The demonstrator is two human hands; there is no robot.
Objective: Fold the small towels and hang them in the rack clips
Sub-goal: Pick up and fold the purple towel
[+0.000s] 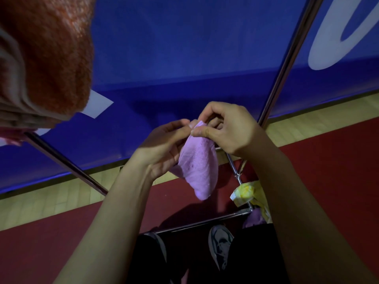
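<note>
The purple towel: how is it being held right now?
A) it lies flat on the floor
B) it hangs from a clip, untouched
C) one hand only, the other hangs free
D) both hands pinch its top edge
D: the left hand and right hand both pinch the top of the purple towel, which hangs down between them.

Folded lilac towel [198, 167] hanging upright, top corner pinched

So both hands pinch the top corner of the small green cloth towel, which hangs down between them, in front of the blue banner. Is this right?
Not quite: the small cloth towel is light purple, not green. The head view shows this. The rest holds: the left hand and the right hand both pinch its top corner, and it hangs down between them in front of the blue banner.
</note>
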